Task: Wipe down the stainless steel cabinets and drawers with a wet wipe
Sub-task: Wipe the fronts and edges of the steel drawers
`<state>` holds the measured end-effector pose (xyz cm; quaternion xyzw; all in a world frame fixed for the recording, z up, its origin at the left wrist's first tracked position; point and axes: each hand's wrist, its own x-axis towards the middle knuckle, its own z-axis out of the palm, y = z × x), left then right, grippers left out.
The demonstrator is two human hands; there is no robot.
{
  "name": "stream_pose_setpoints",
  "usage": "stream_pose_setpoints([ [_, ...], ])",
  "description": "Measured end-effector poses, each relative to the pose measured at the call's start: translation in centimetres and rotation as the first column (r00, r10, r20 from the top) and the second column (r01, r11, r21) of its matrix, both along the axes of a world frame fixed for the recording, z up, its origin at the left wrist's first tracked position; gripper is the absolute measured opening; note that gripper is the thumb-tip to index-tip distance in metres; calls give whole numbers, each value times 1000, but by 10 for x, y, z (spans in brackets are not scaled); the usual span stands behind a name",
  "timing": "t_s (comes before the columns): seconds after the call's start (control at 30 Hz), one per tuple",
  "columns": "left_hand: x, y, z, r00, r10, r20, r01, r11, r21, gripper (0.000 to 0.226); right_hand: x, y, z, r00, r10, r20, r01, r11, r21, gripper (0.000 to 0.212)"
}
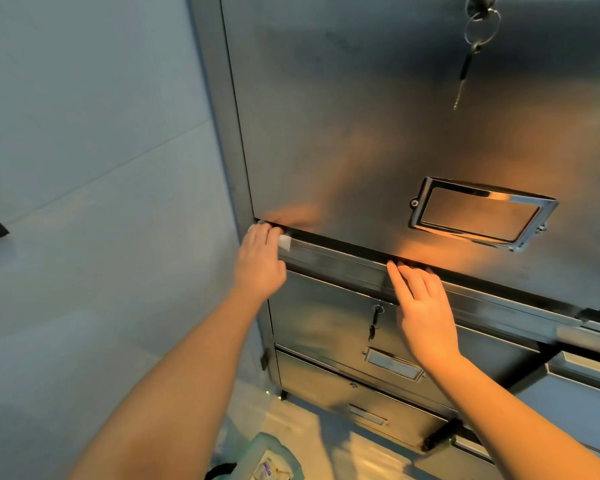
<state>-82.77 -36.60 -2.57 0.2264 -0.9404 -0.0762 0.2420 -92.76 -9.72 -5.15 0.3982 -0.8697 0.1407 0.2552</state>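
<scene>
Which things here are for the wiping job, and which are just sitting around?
For the job:
- small white wet wipe
- left hand holding the wipe
- right hand resting on the ledge
- shiny stainless steel cabinet door
- steel drawers below

Just there:
- keys on a ring hanging in the lock
- chrome label frame
- green bin on the floor

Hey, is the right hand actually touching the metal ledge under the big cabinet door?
Touching. In the head view the right hand lies flat with straight fingers on the ledge, fingertips reaching the dark gap under the cabinet door.
</scene>
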Motion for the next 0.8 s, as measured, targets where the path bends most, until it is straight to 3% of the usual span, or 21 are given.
stream_pose_setpoints([
  [0.2,-13,36,-2,992,66,-104,-49,987,153,45,1,-2,-1,1000,-11,8,11,1000,-12,82],
  [0.37,-24,88,-6,991,-94,-100,106,986,132,51,0,-3,-4,1000,-2,-7,2,1000,-10,81],
  [0.47,-18,71,-5,988,-145,-55,148,988,52,55,-1,-3,-4,1000,-17,3,17,1000,-10,83],
  [0.63,1,11,2,997,8,-78,1,994,109,51,0,-2,-4,1000,-26,13,26,1000,-1,82],
  [0.8,-7,26,1,987,54,-152,-26,983,182,40,2,-3,0,999,-29,29,30,1000,-7,79],
])
